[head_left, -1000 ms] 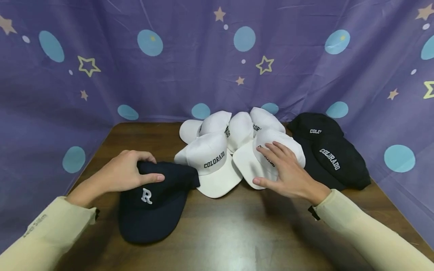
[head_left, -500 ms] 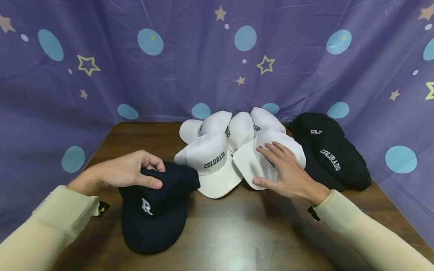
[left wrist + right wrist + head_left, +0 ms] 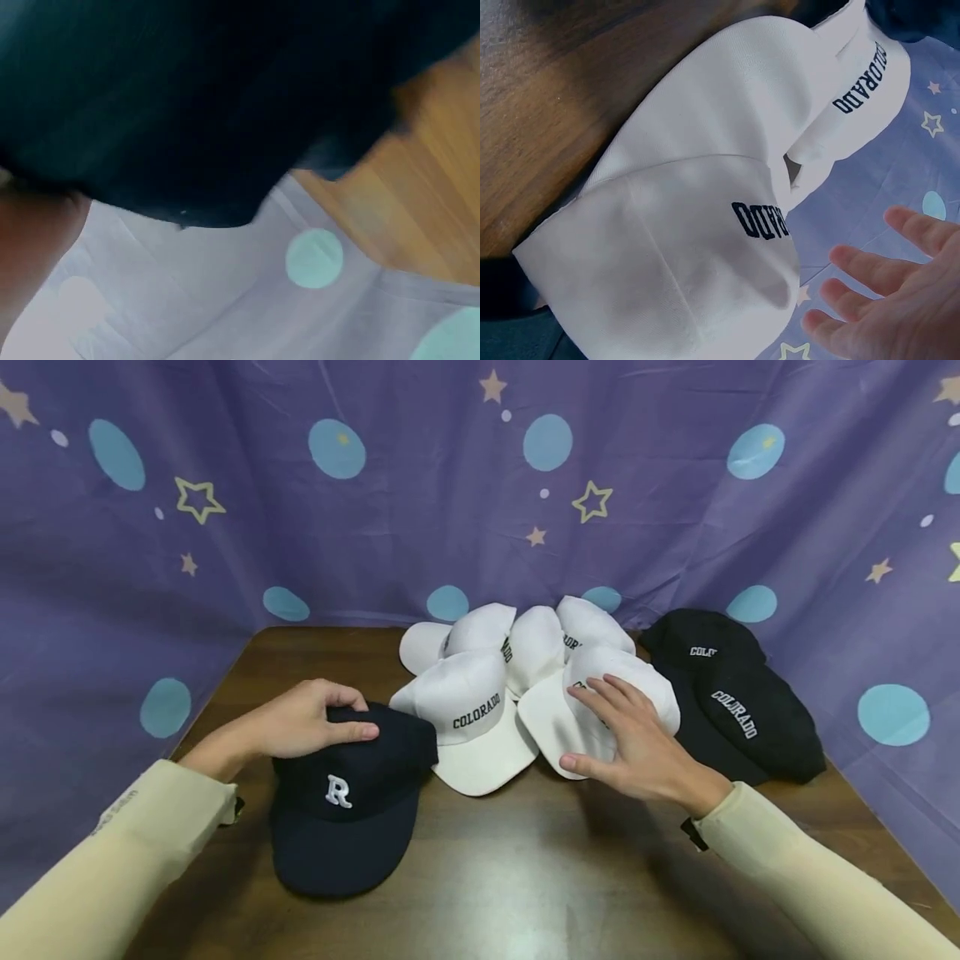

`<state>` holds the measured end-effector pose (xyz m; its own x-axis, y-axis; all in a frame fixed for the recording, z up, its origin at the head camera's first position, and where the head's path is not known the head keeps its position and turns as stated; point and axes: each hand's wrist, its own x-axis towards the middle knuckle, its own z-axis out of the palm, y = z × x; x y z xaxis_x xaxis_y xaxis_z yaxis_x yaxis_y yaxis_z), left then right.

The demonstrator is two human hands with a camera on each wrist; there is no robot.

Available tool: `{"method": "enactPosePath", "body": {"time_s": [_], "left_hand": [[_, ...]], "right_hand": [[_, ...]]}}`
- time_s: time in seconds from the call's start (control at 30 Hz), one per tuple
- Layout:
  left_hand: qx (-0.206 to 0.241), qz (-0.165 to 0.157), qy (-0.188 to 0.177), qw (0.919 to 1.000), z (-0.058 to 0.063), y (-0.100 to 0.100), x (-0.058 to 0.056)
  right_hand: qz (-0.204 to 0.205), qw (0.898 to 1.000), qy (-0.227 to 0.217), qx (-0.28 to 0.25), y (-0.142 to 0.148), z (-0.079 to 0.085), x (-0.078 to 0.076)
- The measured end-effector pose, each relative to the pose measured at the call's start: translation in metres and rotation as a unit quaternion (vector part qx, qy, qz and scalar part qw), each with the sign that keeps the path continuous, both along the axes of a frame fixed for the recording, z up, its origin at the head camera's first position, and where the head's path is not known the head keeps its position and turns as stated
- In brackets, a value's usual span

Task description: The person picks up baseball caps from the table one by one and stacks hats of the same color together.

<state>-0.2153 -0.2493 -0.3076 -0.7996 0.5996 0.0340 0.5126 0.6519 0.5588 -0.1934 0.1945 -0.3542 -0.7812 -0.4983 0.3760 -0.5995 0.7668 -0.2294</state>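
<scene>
My left hand [image 3: 296, 722] pinches the crown of a navy baseball cap [image 3: 352, 852], thumb in front and fingers behind. The cap bears a white letter R and its brim points toward me. In the left wrist view, the dark cap [image 3: 187, 112] fills the upper part, blurred. My right hand [image 3: 641, 747] hovers with spread fingers over a white COLORADO baseball cap [image 3: 543, 718], partly hiding its lettering. The right wrist view shows that white cap [image 3: 660, 255] close up, with the relaxed fingers [image 3: 877, 268] apart from it. Beside it sits another white COLORADO cap [image 3: 465, 702].
Several more white caps [image 3: 532, 647] are bunched behind these two. Two black COLORADO caps [image 3: 765, 718] overlap at the right. The brown wooden table [image 3: 495, 877] meets a purple curtain [image 3: 420, 510] with stars and dots at the back and sides.
My left hand has tipped the navy cap's front downward, then back up, and shifted slightly right with it. The right hand and the other caps stay in place.
</scene>
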Motion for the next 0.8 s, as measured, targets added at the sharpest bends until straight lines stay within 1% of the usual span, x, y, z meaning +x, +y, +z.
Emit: {"method": "enactPosePath", "body": {"time_s": [0.07,0.1,0.13,0.17,0.2,0.3,0.37,0.43,0.47,0.6,0.7,0.8], "left_hand": [[-0.001,0.024,0.053,0.9983,-0.010,-0.003,-0.003],[-0.003,0.031,0.070,0.9970,-0.014,-0.004,-0.004],[-0.006,0.035,0.079,0.9963,-0.018,-0.006,-0.005],[-0.010,0.038,0.081,0.9959,-0.021,-0.007,-0.005],[-0.014,0.039,0.076,0.9962,-0.024,-0.008,-0.006],[-0.035,0.051,0.050,0.9969,-0.030,-0.012,-0.006],[-0.054,0.066,0.046,0.9953,-0.033,-0.015,-0.004],[-0.073,0.086,0.061,0.9918,-0.036,-0.018,-0.002],[-0.082,0.097,0.074,0.9891,-0.039,-0.020,-0.001],[-0.113,0.140,0.118,0.9766,-0.051,-0.024,0.003],[-0.118,0.158,0.129,0.9718,-0.058,-0.026,0.003],[-0.109,0.154,0.137,0.9725,-0.061,-0.028,0.001]], "right_hand": [[-0.002,1.000,0.000,0.002,0.001,-0.001,0.001],[-0.003,1.000,0.001,0.001,0.001,-0.001,0.001],[-0.004,1.000,0.001,0.000,0.002,-0.001,0.001],[-0.004,1.000,0.001,-0.001,0.003,-0.001,0.001],[-0.005,1.000,0.001,-0.002,0.003,-0.001,0.001],[-0.006,1.000,0.002,-0.003,0.004,-0.001,0.001],[-0.005,1.000,0.003,-0.003,0.004,-0.002,0.001],[-0.004,1.000,0.003,-0.004,0.003,-0.002,0.001],[-0.004,1.000,0.003,-0.005,0.003,-0.002,0.001],[-0.002,1.000,0.003,-0.008,0.001,-0.004,0.001],[0.000,1.000,0.003,-0.008,0.000,-0.005,0.002],[-0.001,1.000,0.005,-0.008,-0.001,-0.006,0.002]]}}
